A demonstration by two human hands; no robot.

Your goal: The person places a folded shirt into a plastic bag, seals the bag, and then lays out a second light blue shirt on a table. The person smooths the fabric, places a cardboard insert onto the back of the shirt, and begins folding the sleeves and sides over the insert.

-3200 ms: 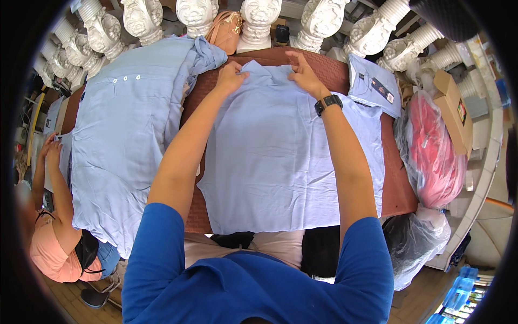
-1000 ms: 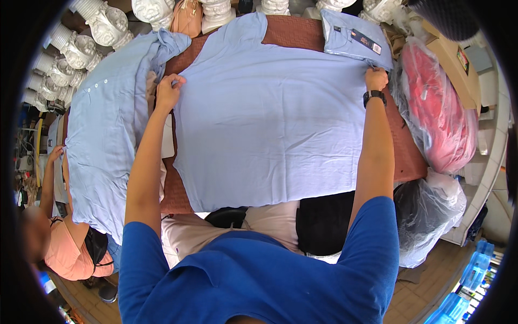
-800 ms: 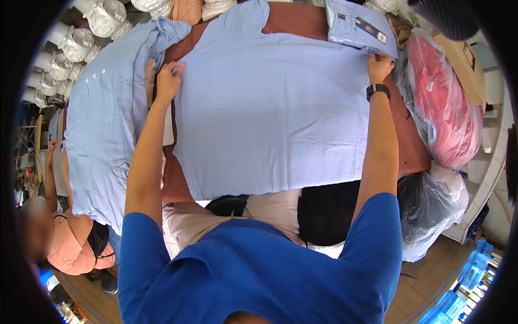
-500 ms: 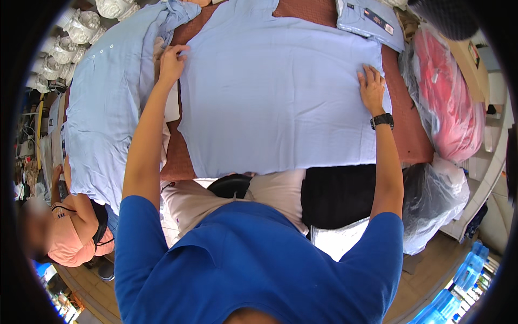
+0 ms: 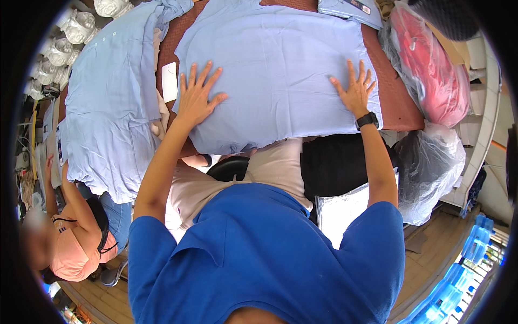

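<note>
A light blue shirt (image 5: 270, 70) lies spread over the brown-covered table (image 5: 391, 100), its lower hem along the near edge. My left hand (image 5: 198, 96) rests flat on the left side of the cloth, fingers spread. On the right side, near the garment's edge, my right hand (image 5: 355, 89) also lies flat with its fingers apart; a black watch (image 5: 368, 120) is on that wrist. Neither hand grips anything. Faint creases run across the cloth between the hands.
More light blue shirts (image 5: 110, 102) are heaped at left beside a white card (image 5: 169, 82). A folded shirt (image 5: 353, 9) lies at the far right. Plastic-wrapped red clothing (image 5: 431, 70) and a clear bag with dark contents (image 5: 431, 167) stand right. A person in a peach top (image 5: 73, 254) sits left.
My left hand has left the shirt's upper left edge and come nearer, flattening onto the cloth. My right hand has shifted slightly left, its fingers spread wider. The whole view has shifted a little.
</note>
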